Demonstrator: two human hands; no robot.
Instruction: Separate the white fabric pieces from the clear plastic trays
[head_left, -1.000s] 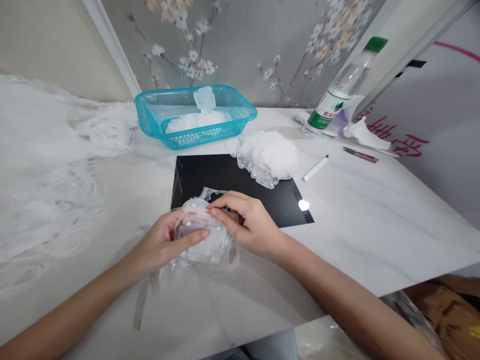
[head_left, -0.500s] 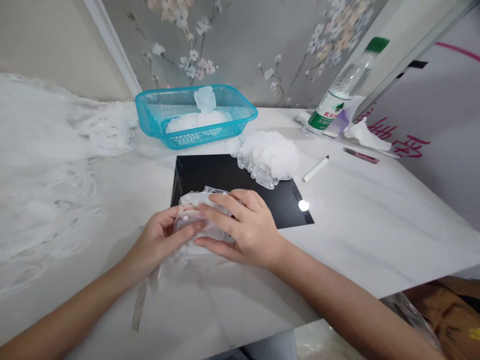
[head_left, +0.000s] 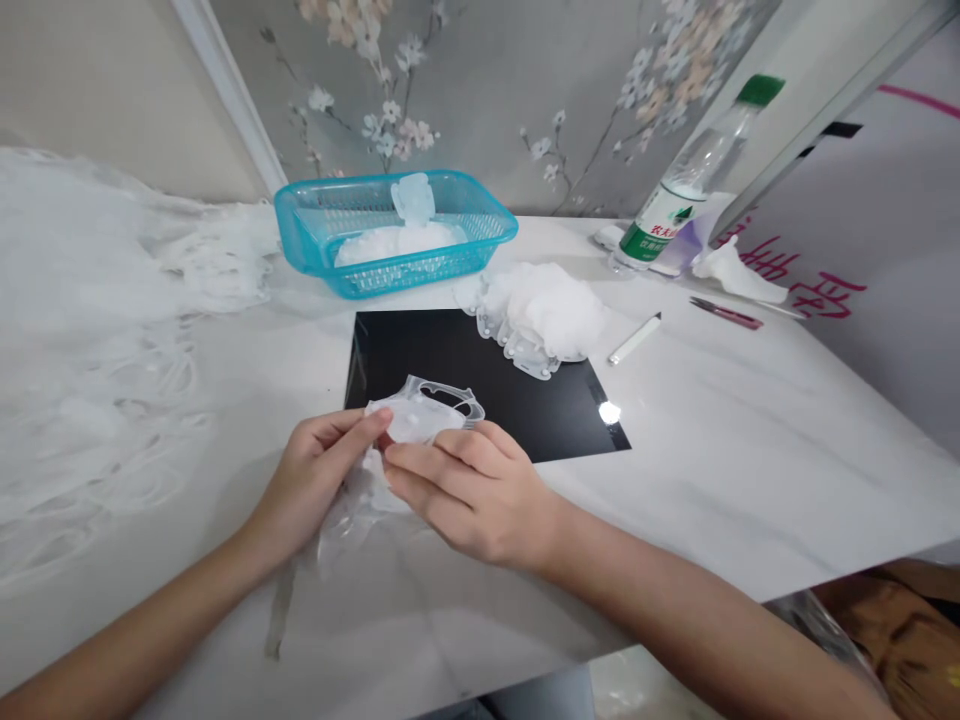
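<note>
While the left hand (head_left: 307, 480) pinched the clear plastic piece (head_left: 414, 420) at centre, the right hand (head_left: 472, 490) curled against its near side, its grip unclear. The piece ran roughly crosswise, loops pointing right. Beyond lay a black mat (head_left: 405, 345); at upper right, a bottle's label (head_left: 662, 222) read "农夫".

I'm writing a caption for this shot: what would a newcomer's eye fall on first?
Probably the bright blue basket at the back of the table, holding white pieces. Then the two hands, left and right, gripping thin translucent pieces over the black sheet's near edge.
</note>
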